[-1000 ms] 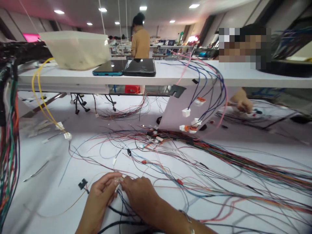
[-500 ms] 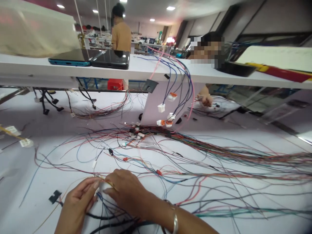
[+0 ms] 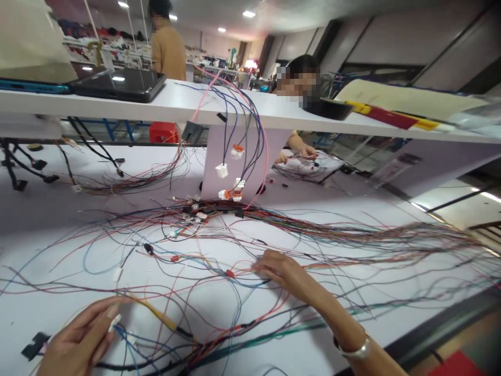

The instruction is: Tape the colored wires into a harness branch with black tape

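My left hand [image 3: 84,334], at the lower left, pinches a small white connector [image 3: 114,322] with blue wires running from it. A yellow-sleeved wire [image 3: 156,312] passes just right of those fingertips. My right hand [image 3: 279,271] is stretched over the wiring harness with its fingers drawn together and pointing left. Its fingertips are down at thin wires beside a red connector [image 3: 230,273]; what lies between them, if anything, is hidden. A black connector [image 3: 35,345] lies left of my left hand.
A thick wire bundle [image 3: 305,224] crosses the white table. White and orange connectors [image 3: 236,151] hang on wires from the shelf [image 3: 188,107], which carries phones [image 3: 121,83]. Across the table, a co-worker's hands [image 3: 301,149] handle wires. Another person [image 3: 168,44] stands farther back.
My right hand has left the yellow wires by my left hand and moved right, over the harness. My left hand keeps its pinch. The camera view has swung right.
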Demonstrator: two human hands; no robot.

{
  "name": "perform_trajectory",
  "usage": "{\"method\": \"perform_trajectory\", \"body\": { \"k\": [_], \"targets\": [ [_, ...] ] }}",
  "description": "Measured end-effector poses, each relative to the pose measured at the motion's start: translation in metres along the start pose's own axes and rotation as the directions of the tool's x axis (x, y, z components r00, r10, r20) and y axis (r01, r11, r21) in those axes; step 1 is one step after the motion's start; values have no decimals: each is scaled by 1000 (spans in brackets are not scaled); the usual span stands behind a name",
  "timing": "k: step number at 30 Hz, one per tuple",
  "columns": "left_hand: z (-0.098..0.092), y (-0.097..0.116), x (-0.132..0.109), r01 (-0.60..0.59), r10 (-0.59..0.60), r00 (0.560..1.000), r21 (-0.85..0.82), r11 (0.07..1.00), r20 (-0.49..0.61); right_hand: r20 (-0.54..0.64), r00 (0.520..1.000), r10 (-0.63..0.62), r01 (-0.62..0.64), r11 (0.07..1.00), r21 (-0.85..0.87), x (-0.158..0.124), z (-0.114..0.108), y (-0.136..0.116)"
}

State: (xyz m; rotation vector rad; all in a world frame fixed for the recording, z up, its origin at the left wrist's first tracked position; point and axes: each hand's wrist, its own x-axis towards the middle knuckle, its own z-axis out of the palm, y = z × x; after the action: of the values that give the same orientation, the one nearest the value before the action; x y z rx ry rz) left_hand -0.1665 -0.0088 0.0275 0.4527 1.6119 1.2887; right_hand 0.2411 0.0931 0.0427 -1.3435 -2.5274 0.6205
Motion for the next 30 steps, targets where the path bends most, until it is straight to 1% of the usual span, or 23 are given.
{"method": "perform_trajectory", "body": {
  "k": [4, 6, 8, 11, 13, 15, 18, 19, 21, 23, 24, 26, 28, 30],
  "targets": [
    [-1, 2, 0, 24, -25, 1000, -30, 999, -2, -14, 999, -43, 43, 999, -7, 9, 11, -8],
    [-1, 4, 0, 25, -26, 999, -37, 999, -19, -27, 998, -49, 50, 997, 53, 12, 10, -9],
    [1, 6, -1, 17, -19, 999, -45, 999, -43, -86, 996, 1, 14, 985, 173, 12, 5, -8],
    [4, 11, -4, 33, -35, 998, -59, 998, -47, -200, 969, 143, -63, 931, 360, 11, -5, -9],
    [5, 16, -6, 54, -58, 997, -69, 996, -47, -242, 952, 187, -78, 914, 398, 15, -11, -19],
    [5, 21, -7, 67, -73, 995, -85, 994, -66, -261, 948, 184, -74, 922, 380, 27, -15, -38],
    [5, 26, -9, 66, -77, 993, -119, 991, -92, -265, 950, 165, -52, 920, 387, 58, -17, -80],
    [5, 27, -9, 62, -74, 993, -128, 990, -88, -246, 960, 134, -24, 915, 403, 71, -17, -96],
    [5, 28, -9, 44, -52, 997, -131, 990, -54, -204, 979, 20, 73, 897, 436, 98, -14, -129],
    [5, 27, -7, 21, -22, 1000, -122, 992, -4, -169, 979, -115, 179, 881, 438, 123, -4, -159],
    [5, 27, -6, 7, -5, 1000, -122, 993, 16, -156, 973, -172, 222, 880, 419, 133, 5, -172],
    [3, 25, -4, -16, 22, 999, -133, 991, 45, -125, 957, -260, 287, 900, 327, 146, 28, -195],
    [2, 24, -2, -35, 47, 997, -165, 986, 65, -91, 943, -319, 331, 918, 218, 152, 56, -209],
    [1, 23, 1, -59, 78, 993, -198, 978, 89, -73, 939, -337, 344, 925, 159, 153, 81, -215]
  ]
}}
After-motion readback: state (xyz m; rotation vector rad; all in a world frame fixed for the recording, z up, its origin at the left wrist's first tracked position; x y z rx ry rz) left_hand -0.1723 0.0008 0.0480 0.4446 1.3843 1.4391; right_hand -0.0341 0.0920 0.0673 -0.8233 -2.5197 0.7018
